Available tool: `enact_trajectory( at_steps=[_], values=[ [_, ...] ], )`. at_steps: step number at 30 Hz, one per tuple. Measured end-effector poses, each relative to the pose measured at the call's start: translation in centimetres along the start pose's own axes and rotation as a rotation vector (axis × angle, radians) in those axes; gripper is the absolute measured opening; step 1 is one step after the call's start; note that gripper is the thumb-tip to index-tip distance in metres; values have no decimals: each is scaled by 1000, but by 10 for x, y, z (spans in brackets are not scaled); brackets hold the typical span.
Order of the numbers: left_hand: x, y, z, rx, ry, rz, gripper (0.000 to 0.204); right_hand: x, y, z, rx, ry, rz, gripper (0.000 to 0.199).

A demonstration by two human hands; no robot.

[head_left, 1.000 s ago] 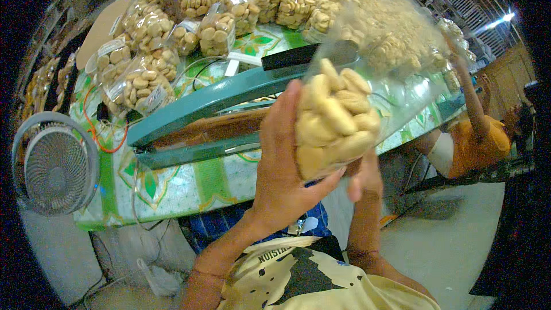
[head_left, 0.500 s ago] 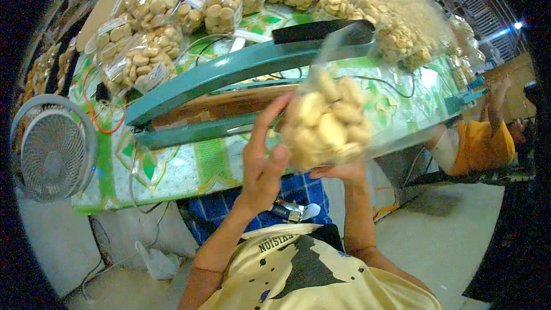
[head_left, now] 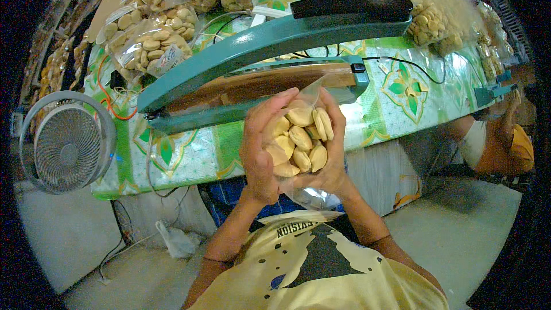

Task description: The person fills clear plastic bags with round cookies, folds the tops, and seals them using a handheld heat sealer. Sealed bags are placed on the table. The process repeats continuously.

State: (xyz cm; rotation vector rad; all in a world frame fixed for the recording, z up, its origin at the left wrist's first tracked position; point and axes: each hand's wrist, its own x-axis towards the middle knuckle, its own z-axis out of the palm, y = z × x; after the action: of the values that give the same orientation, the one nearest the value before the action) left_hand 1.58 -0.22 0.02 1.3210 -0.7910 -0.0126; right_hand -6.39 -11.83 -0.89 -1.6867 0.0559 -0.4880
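A clear plastic bag of pale yellow, rounded biscuits (head_left: 299, 143) is held between my two hands in front of my body, at the near edge of the table. My left hand (head_left: 261, 152) wraps the bag's left side, fingers pointing up and away. My right hand (head_left: 334, 158) cups its right side and underside. Just beyond the bag lies a teal bag sealer (head_left: 229, 63) with a black-handled arm, raised above its brown sealing bed (head_left: 258, 92). The bag's plastic end rises between my hands towards that bed.
Filled biscuit bags (head_left: 158, 40) crowd the table's far side, with more bags (head_left: 430, 20) at the far right. A grey round fan (head_left: 68, 146) stands at the left. Cables cross the green-patterned tablecloth (head_left: 402, 89). Another person in orange (head_left: 519, 149) is at the right.
The bag has come down and nearer my body. My right hand has moved up around its right side. The view has shifted, so the sealer now shows farther right.
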Motion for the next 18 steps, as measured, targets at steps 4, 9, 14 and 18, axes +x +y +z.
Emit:
enact_trajectory(
  at_steps=[4, 9, 14, 18],
  values=[
    [0, 5, -10, -75, 120, -205, 63, 5, -4, -4, -8, -73, -49, 152],
    [5, 4, -27, 42, 89, -308, 44, 18, -10, -15, 355, 59, 98, 59],
    [14, 4, -18, -74, 137, -277, 27, 29, -17, -6, 116, 184, -77, 22],
    [19, 0, -15, -219, 148, -130, 16, 37, -21, 11, 198, 289, -156, 10]
  ],
)
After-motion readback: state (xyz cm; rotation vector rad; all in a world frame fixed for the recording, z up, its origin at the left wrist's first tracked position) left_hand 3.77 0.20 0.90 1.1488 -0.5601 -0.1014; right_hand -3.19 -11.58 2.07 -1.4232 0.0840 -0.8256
